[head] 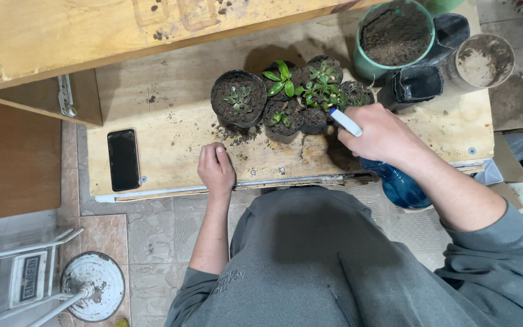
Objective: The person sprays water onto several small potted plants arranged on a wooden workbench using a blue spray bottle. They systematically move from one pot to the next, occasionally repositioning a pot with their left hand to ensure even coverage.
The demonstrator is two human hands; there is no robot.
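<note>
Seedling pots (292, 100) cluster mid-board in the head view, where the right hand (378, 134) clasps a blue spray bottle (398, 181) whose white nozzle (346, 122) wants gentle, level misting, while the left hand (215, 169) rests empty, curled on the plywood board (170, 130).

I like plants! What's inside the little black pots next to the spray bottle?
Dark soil fills the little black pots, with small green seedlings growing in it. Their roots are covered by soil. The right hand hides part of the spray bottle.
</note>
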